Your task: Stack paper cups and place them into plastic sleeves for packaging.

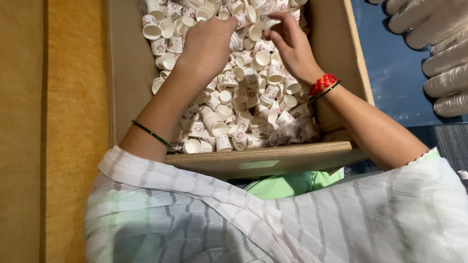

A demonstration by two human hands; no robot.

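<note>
Cardboard box (pixel 336 44) packed with loose paper cups (pixel 243 97); bare strip along left wall, cup stacks (pixel 446 53) crowding right.

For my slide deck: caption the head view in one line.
Both hands, left hand and right hand, reach into a cardboard box of small paper cups.

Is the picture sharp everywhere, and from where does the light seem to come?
Head view: the paper cups in the cardboard box look sharp; the striped cloth near the camera is softer. The light is warm and even, without glare; both hands, left and right, cast only faint shadows on the cups.
</note>
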